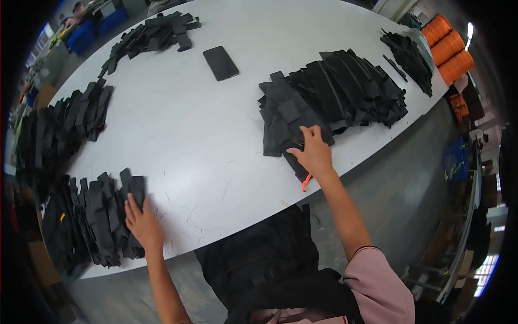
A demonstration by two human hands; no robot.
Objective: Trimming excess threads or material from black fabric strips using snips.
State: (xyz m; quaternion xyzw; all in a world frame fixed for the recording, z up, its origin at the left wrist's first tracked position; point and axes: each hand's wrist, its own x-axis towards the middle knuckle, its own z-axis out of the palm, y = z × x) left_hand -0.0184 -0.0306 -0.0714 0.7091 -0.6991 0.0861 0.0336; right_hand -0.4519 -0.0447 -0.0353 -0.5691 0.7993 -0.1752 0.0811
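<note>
My left hand (143,220) lies at the right side of a row of black fabric strips (102,216) near the table's left front edge. Its fingers are stretched out, touching the end strips. My right hand (314,152) is over the near left end of a large overlapping pile of black fabric pieces (345,89). Thumb and forefinger stand apart around a small dark object, too hidden to name. Just below that hand an orange cord (306,182) hangs by the table's edge; what it is tied to is covered.
Other black strip piles lie at the left (70,127), the far left (154,35) and the far right (410,56) of the white table (178,113). A dark phone (220,63) lies toward the back. Orange spools (445,47) stand beyond the right edge.
</note>
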